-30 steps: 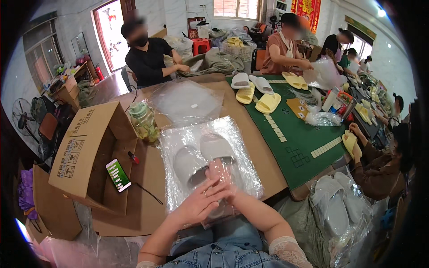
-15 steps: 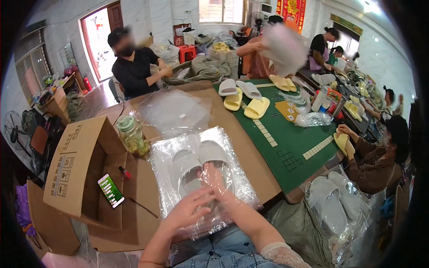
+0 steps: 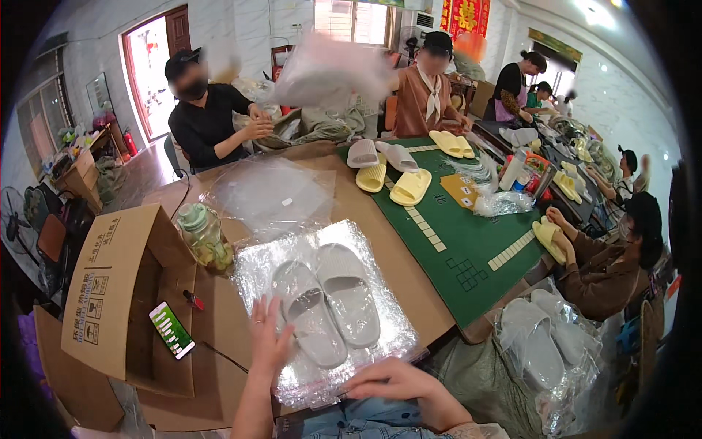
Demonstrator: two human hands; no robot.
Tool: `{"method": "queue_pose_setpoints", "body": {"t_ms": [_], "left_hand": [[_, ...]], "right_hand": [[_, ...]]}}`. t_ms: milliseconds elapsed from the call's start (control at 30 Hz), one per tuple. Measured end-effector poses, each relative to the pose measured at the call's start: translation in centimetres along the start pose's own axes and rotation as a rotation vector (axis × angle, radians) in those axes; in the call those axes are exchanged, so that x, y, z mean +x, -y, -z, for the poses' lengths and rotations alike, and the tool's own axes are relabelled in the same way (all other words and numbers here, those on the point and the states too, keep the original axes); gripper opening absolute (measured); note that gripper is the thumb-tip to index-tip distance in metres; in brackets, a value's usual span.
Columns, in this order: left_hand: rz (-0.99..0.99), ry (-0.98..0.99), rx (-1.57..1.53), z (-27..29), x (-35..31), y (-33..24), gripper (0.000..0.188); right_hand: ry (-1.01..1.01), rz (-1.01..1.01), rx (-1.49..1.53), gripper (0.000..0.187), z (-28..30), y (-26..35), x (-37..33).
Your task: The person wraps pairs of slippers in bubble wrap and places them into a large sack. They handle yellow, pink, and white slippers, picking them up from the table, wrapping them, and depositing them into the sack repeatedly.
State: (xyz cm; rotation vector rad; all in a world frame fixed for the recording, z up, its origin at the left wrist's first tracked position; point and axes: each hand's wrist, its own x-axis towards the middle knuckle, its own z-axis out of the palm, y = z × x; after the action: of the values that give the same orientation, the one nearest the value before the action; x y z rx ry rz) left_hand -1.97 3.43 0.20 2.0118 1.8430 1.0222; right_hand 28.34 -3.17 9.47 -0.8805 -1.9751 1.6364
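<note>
In front of me lies a clear plastic bag (image 3: 248,265) with a pair of grey slippers (image 3: 351,301) inside, side by side, toes away from me. My left hand (image 3: 269,338) rests along the bag's left edge, fingers spread, beside the left slipper. At the bag's near edge, right of its middle, my right hand (image 3: 398,382) has its fingers drawn together on the plastic; its fingertips are partly hidden. Beyond the bag is a stack of flat clear bags (image 3: 274,192).
An open cardboard box (image 3: 110,285) stands at left, with a phone (image 3: 172,331) in it. A lidded glass jar (image 3: 206,238) is behind. Right is a green mat (image 3: 457,241) with yellow slippers (image 3: 411,187). Bagged grey slippers (image 3: 534,333) lie lower right. Several people work around.
My right hand has come out from over the slippers to the bag's near edge. My left hand has moved left and away from the middle. A co-worker's bag has swung left.
</note>
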Motion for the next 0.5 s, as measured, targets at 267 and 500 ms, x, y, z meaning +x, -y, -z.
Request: {"method": "queue_pose_setpoints", "body": {"t_ms": [267, 500], "left_hand": [[0.53, -0.107, -0.022, 1.3, 0.6, 3.0, 0.065], [0.506, 0.012, -0.233, 0.0, 0.3, 3.9, 0.058]], "right_hand": [[-0.874, -0.325, -0.613, 0.073, 6.3, -5.0, 3.7], [-0.698, -0.22, -0.441, 0.066, 7.3, -11.4, 5.7]]}}
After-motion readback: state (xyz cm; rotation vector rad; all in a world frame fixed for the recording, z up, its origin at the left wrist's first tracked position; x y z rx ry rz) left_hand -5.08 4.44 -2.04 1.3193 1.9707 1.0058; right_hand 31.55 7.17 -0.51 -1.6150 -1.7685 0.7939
